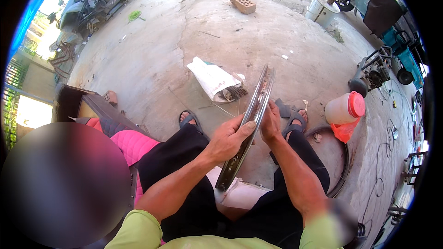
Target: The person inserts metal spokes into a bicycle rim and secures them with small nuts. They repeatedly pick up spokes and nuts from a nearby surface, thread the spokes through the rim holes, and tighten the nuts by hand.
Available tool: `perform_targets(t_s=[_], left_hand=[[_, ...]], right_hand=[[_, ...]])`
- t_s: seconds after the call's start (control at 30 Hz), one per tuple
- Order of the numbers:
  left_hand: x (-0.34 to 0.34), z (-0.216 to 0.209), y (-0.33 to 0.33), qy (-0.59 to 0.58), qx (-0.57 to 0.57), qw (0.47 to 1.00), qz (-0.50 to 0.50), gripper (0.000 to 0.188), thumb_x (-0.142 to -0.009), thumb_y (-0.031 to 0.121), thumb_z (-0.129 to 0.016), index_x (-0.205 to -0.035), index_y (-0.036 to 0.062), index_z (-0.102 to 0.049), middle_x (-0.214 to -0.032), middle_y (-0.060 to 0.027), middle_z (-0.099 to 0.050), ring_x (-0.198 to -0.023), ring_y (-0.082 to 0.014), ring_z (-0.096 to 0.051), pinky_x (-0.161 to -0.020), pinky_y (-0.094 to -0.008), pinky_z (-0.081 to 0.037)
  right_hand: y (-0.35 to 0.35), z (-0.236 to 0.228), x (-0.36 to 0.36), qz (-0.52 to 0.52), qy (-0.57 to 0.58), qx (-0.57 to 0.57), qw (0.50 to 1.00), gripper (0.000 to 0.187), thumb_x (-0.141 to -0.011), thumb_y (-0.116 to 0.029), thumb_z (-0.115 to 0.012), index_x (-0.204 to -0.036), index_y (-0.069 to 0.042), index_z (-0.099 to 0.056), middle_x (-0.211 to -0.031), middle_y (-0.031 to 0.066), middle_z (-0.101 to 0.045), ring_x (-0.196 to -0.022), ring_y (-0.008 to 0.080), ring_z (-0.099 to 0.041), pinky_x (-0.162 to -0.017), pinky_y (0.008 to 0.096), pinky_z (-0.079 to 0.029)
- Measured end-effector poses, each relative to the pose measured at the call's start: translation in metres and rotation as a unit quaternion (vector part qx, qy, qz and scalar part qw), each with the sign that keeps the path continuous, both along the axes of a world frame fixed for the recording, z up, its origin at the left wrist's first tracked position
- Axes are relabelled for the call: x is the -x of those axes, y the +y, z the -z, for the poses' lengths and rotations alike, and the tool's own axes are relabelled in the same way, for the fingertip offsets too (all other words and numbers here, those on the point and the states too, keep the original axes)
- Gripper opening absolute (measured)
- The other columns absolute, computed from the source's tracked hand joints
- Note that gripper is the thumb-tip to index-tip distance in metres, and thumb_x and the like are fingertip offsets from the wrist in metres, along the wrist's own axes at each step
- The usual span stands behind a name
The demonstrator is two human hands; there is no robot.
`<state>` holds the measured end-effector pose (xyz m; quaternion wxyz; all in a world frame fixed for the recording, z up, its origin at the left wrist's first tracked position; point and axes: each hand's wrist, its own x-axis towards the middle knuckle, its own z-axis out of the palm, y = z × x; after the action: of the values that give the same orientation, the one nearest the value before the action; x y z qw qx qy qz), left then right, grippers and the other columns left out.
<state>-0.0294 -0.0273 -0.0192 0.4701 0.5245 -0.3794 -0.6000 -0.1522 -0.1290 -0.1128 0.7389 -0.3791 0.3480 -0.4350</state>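
A metal wheel rim (pixel 244 145) stands on edge between my knees, seen almost edge-on, its channel marked with brownish stains. My left hand (pixel 230 139) is closed round the near left side of the rim, thumb lying over its edge. On the other side, my right hand (pixel 270 122) is against the rim; its fingers are partly hidden behind the metal. Beyond my hands a white bag (pixel 213 77) lies on the ground, with a bundle of thin dark metal rods (pixel 234 93) sticking out of its mouth.
By my right foot stands a whitish plastic jar (pixel 338 109) with a red lid and a red bag. A black tyre (pixel 344 170) lies beside my right leg. A perforated brick (pixel 242 4) is farther off. Machinery (pixel 373 70) and cables line the right; a pink quilted cover (pixel 131 146) is at left.
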Motion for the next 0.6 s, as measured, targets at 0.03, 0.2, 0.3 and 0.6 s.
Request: perform_targets(t_s=[0.03, 0.2, 0.3, 0.6], left_hand=[[-0.006, 0.001, 0.001, -0.040, 0.023, 0.999, 0.004, 0.044, -0.102, 0.041, -0.052, -0.111, -0.0015, -0.060, -0.085, -0.0098, -0.064, -0.077, -0.0182, -0.058, -0.071, -0.0324, -0.047], [-0.054, -0.037, 0.028, -0.316, 0.169, 0.931, -0.062, 0.042, -0.095, 0.025, -0.067, -0.127, -0.0002, -0.058, -0.102, -0.0161, -0.066, -0.090, -0.0216, -0.064, -0.081, -0.0331, -0.051], [-0.105, -0.058, 0.065, -0.300, 0.132, 0.923, -0.201, 0.029, -0.097, 0.017, -0.065, -0.121, 0.0000, -0.064, -0.100, -0.0094, -0.069, -0.085, -0.0149, -0.064, -0.079, -0.0296, -0.052], [-0.206, 0.025, 0.300, -0.396, -0.195, 0.811, -0.384, 0.020, -0.093, 0.014, -0.064, -0.102, -0.0024, -0.070, -0.081, -0.0054, -0.069, -0.070, -0.0110, -0.063, -0.066, -0.0269, -0.051]], right_hand=[[0.002, -0.001, -0.005, -0.005, -0.001, -0.006, 1.000, 0.027, -0.104, -0.032, -0.054, -0.105, -0.008, -0.065, -0.078, -0.0045, -0.060, -0.063, 0.0032, -0.050, -0.055, 0.0195, -0.039], [0.000, 0.004, 0.006, -0.004, 0.011, -0.038, 0.999, 0.023, -0.102, -0.029, -0.054, -0.105, -0.008, -0.062, -0.086, -0.0021, -0.062, -0.075, 0.0076, -0.058, -0.067, 0.0240, -0.048], [-0.015, 0.035, 0.034, -0.021, 0.025, -0.012, 0.999, 0.033, -0.102, -0.036, -0.053, -0.119, -0.008, -0.059, -0.095, -0.0024, -0.059, -0.086, 0.0087, -0.056, -0.078, 0.0251, -0.047], [-0.034, 0.075, 0.064, -0.060, 0.067, 0.017, 0.996, 0.054, -0.097, -0.048, -0.053, -0.132, -0.007, -0.053, -0.111, 0.0033, -0.059, -0.100, 0.0152, -0.057, -0.090, 0.0318, -0.047]])
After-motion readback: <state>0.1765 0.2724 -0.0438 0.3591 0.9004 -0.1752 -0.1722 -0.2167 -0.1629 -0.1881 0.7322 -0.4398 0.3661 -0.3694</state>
